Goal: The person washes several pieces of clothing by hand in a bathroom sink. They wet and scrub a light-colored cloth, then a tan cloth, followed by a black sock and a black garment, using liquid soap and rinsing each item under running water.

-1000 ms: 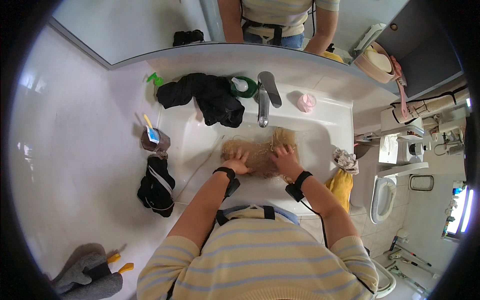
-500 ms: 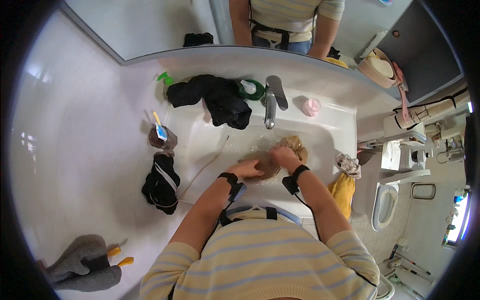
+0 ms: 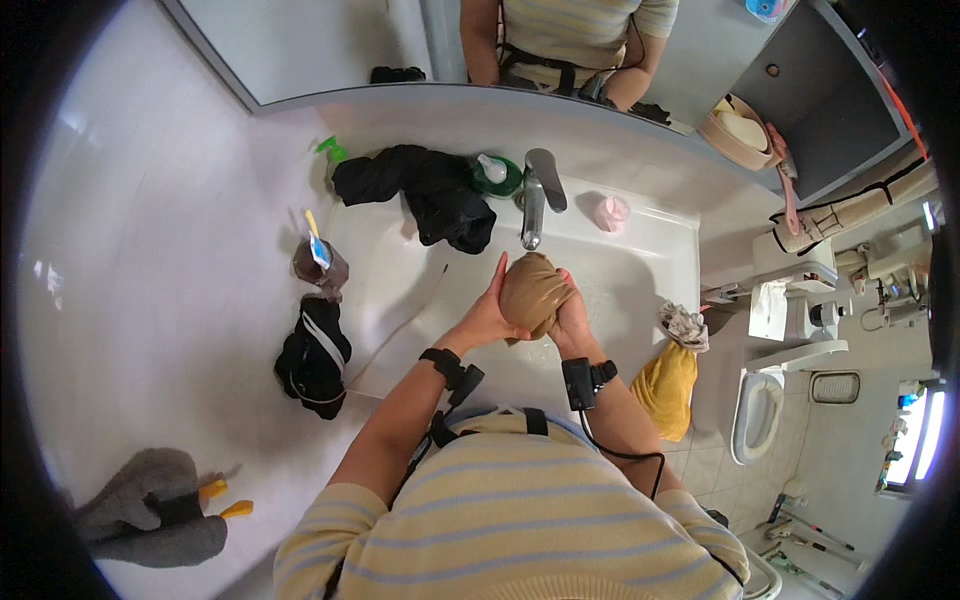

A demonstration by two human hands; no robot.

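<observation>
A wet brown cloth point(image 3: 535, 295), bunched into a rounded lump, is held up over the white sink point(image 3: 625, 285) just below the chrome faucet point(image 3: 533, 215). My left hand point(image 3: 484, 318) grips its left side, fingers wrapped round it. My right hand point(image 3: 572, 318) presses on the right side, with its fingers partly hidden behind the cloth. A fold of fabric stands up at the top of the lump. Both wrists wear black straps with small devices.
Black clothing point(image 3: 430, 200) lies over the sink's back edge beside a green pump bottle point(image 3: 497, 178). A pink cup point(image 3: 611, 214) stands right of the faucet. Yellow cloth point(image 3: 663, 390) hangs at the right rim; another black garment point(image 3: 315, 360) lies left, near a brown cup point(image 3: 322, 268).
Both hands have lifted the brown cloth out of the water and gathered it into a compact lump. Earlier it lay spread in the basin; the water there has dropped.
</observation>
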